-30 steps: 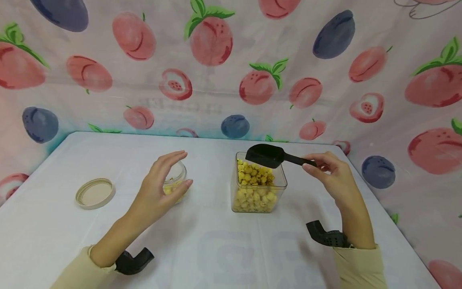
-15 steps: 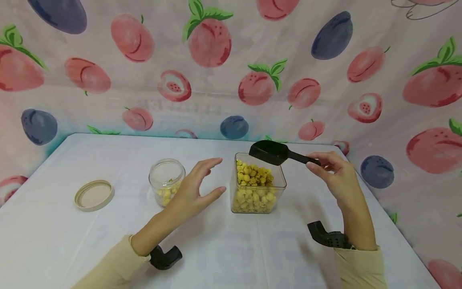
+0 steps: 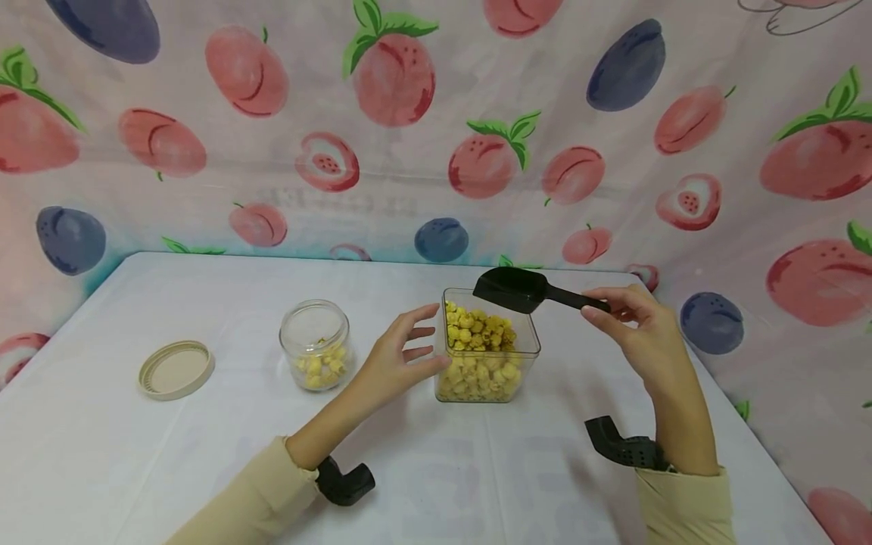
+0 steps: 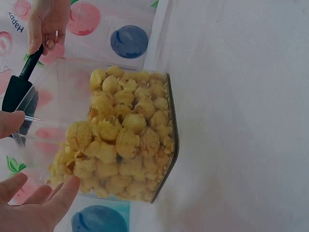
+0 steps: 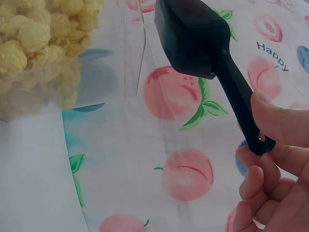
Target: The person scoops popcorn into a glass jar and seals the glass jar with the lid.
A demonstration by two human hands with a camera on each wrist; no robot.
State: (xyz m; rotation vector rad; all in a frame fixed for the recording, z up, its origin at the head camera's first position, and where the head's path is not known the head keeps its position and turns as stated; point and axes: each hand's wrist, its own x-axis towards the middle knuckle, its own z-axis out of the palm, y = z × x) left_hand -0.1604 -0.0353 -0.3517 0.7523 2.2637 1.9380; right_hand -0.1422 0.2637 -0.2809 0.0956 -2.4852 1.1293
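Fruit-print cloth backs the white table (image 3: 170,446). Right hand (image 3: 636,333) pinches the black scoop (image 3: 521,290) above the square popcorn container (image 3: 487,356); left hand (image 3: 398,359), fingers spread, reaches its side. Scooping seems next: steady the container, dip in.

A clear square tub (image 4: 159,145) of yellow puffed snacks (image 4: 120,140) fills the middle of the frame on the white worktop (image 4: 241,96). The left hand (image 4: 34,205), fingers spread, touches its lower-left side. At upper left, the right hand (image 4: 48,21) pinches a black scoop (image 4: 19,87).
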